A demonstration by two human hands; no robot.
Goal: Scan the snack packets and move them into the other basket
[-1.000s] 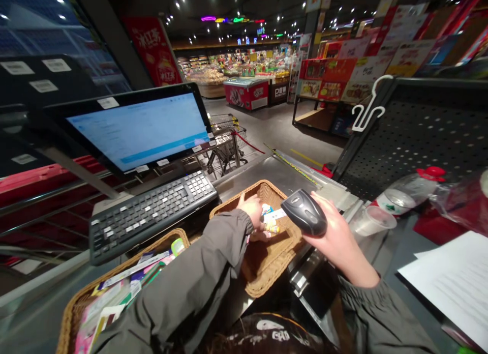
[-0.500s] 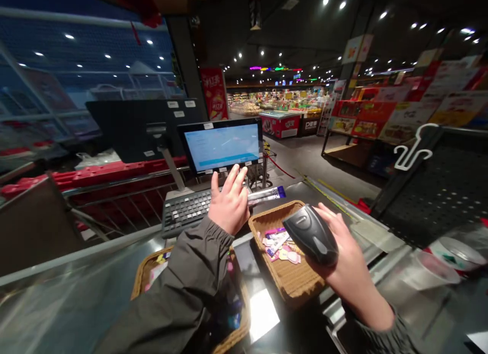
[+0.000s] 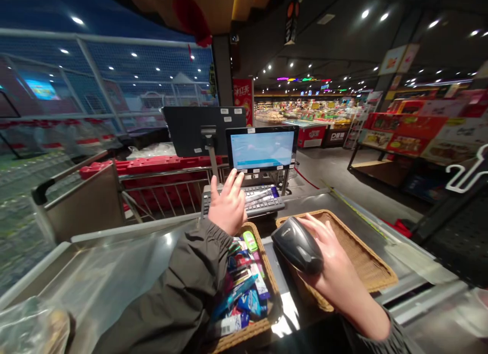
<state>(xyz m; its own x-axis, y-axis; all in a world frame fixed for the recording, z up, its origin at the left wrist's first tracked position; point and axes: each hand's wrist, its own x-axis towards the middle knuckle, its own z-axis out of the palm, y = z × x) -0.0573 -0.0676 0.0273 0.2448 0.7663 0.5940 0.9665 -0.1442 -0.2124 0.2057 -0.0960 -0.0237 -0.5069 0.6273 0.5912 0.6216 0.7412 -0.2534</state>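
My left hand (image 3: 227,205) hovers with fingers spread over the near side of a black keyboard (image 3: 263,207), holding nothing. A long silver-and-purple packet (image 3: 263,195) lies across the keys. Behind them stands a screen (image 3: 263,148) lit in pale blue. In my right hand (image 3: 331,252) is a black handheld barcode scanner (image 3: 298,246), its rounded head turned up and to the left. Beneath that hand sits a wicker basket (image 3: 353,242), its near left part hidden. Under my left forearm a second wicker basket (image 3: 267,257) holds several colourful small packets (image 3: 244,288).
A dark second monitor (image 3: 202,133) faces away on a pole. Left of it runs a metal-railed cart (image 3: 168,191) with red contents. A clear plastic bag (image 3: 34,326) lies at lower left on the metal counter (image 3: 133,262). A white hanger (image 3: 467,171) hangs at right.
My view has swung left, so the screen and keyboard sit further right. The scanner has shifted left relative to the right basket, and more of the left basket's packets show. My left hand stays spread.
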